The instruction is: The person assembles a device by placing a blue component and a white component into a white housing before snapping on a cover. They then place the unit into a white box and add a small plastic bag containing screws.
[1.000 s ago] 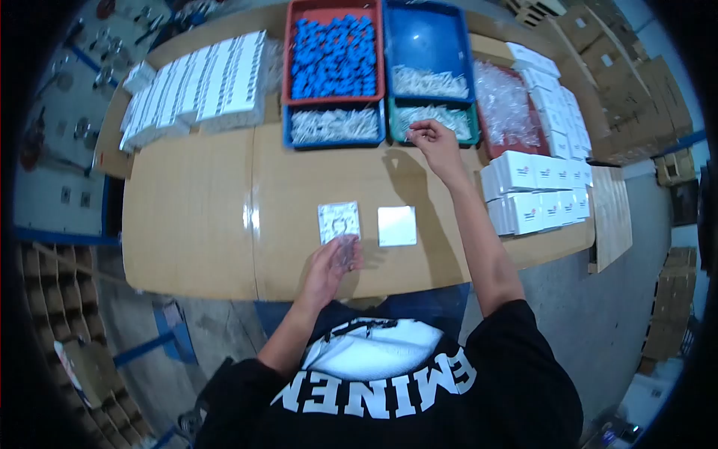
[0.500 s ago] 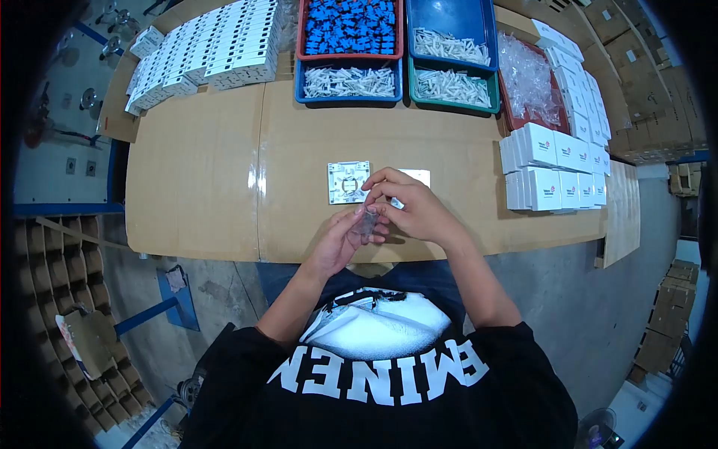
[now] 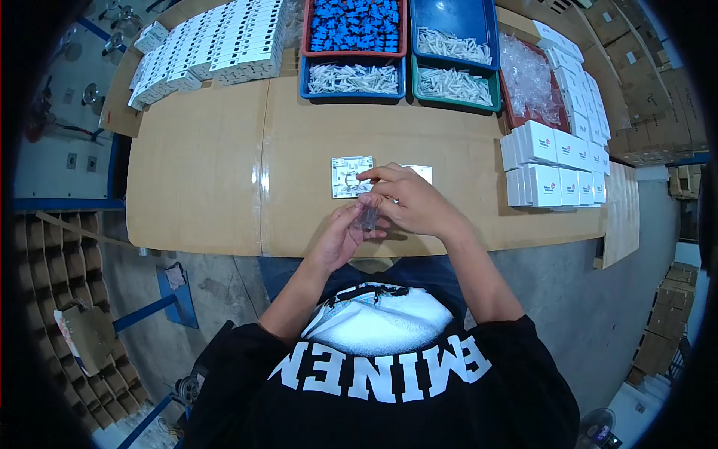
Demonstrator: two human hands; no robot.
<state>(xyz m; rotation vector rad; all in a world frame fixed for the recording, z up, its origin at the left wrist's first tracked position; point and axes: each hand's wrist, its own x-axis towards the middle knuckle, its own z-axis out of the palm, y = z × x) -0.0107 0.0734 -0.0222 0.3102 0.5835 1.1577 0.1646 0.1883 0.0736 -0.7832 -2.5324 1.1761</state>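
Two hands, bare, meet over the near edge of the table (image 3: 194,172).

1. Left hand (image 3: 340,236): palm up, fingers curled loosely round the lower part of a small clear piece (image 3: 367,218).
2. Right hand (image 3: 415,206): fingertips and thumb pinched on the top of the same clear piece, index finger stretched towards the base plate.
3. Clear piece: held between both hands, above the table's near edge and just in front of the base plate. What it holds is too small to tell.
4. Base plate (image 3: 351,176): white, square, fittings on its face, flat on the table just beyond the fingers.
5. Cover plate (image 3: 420,173): white, plain, beside the base plate, mostly hidden by the right hand.
6. Far edge:
   - red tray (image 3: 351,55) of blue parts;
   - blue tray (image 3: 351,98) of white parts;
   - green tray (image 3: 452,106) of white parts;
   - second blue tray (image 3: 449,15) behind the green tray, part filled.
7. Clear heap (image 3: 523,71): right of the trays.
8. Right boxes (image 3: 553,172): white, stacked at the table's right end.
9. Left boxes (image 3: 209,49): white, in rows at the far left corner.
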